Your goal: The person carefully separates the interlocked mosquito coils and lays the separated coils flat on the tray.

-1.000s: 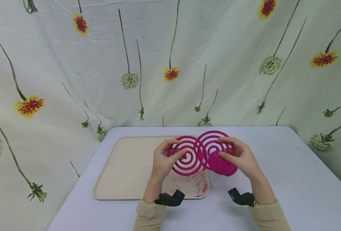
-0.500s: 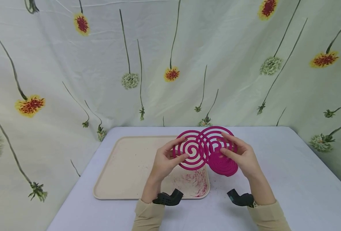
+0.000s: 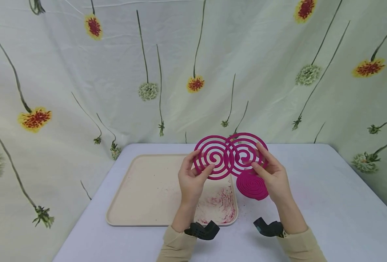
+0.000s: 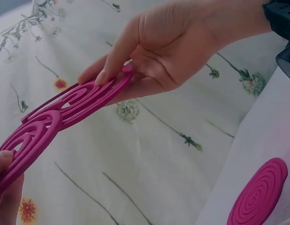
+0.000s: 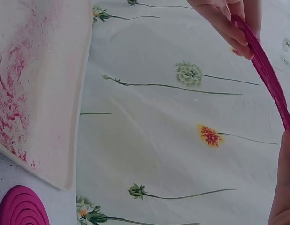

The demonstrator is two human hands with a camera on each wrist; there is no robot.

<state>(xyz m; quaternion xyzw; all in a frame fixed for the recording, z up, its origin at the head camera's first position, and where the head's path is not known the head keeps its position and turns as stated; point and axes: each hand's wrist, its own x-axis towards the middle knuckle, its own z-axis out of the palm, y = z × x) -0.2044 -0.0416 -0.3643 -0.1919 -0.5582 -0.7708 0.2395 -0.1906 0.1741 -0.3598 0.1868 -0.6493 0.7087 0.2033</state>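
Two magenta mosquito coils are held up in the air, their outer rings overlapping in the middle. The left coil (image 4: 95, 108) is pinched at its outer side by my left hand (image 3: 191, 182), thumb in front and fingers behind. My right hand (image 3: 276, 180) pinches the right coil (image 4: 41, 145) the same way at its outer side. In the right wrist view both coils appear nearly edge-on, as a thin curved magenta strip. Below the right coil, more magenta coil (image 3: 252, 186), tightly wound and flat, lies on the table; whether it is one piece or a stack I cannot tell.
A beige tray (image 3: 157, 189) lies on the white table (image 3: 314, 189), left of the flat magenta coil. Magenta dust (image 3: 224, 205) smears its right front corner. A flower-printed cloth (image 3: 265, 65) hangs behind the table. Dark cameras (image 3: 202, 231) are strapped to both wrists.
Both hands have risen, lifting the two overlapping coils higher and away from the flat coil on the table, which shows more fully now. The tray has not moved.
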